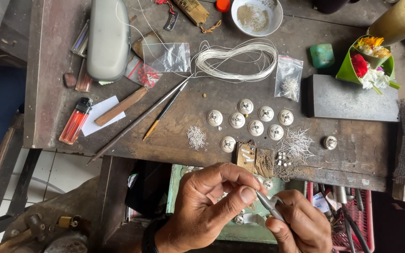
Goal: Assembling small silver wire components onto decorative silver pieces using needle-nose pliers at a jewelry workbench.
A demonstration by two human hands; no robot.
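Observation:
My left hand is low in the view, thumb and fingers pinched together on something too small to make out. My right hand holds metal tweezers, whose tips meet the left thumb. Above the hands, on the worn wooden bench, lie several round silver dome pieces, a heap of tiny silver bits, a pile of short silver wire pins and a small wooden block.
A coil of silver wire, small plastic bags, a white bowl of powder, an orange lighter, long thin tools, a dark steel block and a flower offering sit on the bench. A red tool tray is at the lower right.

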